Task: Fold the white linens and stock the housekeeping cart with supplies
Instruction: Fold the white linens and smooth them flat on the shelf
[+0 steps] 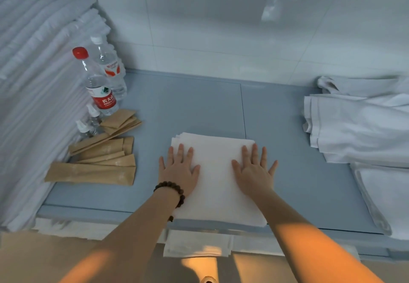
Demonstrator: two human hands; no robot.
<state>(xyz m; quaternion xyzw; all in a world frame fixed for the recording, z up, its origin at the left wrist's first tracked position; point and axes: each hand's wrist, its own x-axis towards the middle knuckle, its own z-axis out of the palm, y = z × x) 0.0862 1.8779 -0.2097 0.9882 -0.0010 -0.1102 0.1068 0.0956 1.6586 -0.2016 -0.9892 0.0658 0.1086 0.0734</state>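
Blue top (199, 105) carries the folded towel (215, 185), pressed under both palms: left hand (180, 172) and right hand (254, 172) lie flat, fingers spread. Its near edge reaches the lip, so a hard stroke could, I judge, drag it off or skew the layers. Packets (104, 161) and bottles (99, 83) stand left of the left hand, loose linens (354, 132) right of the right, tiled wall (221, 28) beyond both.

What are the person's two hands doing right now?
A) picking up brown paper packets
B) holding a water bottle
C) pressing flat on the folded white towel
C: the left hand and right hand both lie flat, palms down, on the folded white towel.
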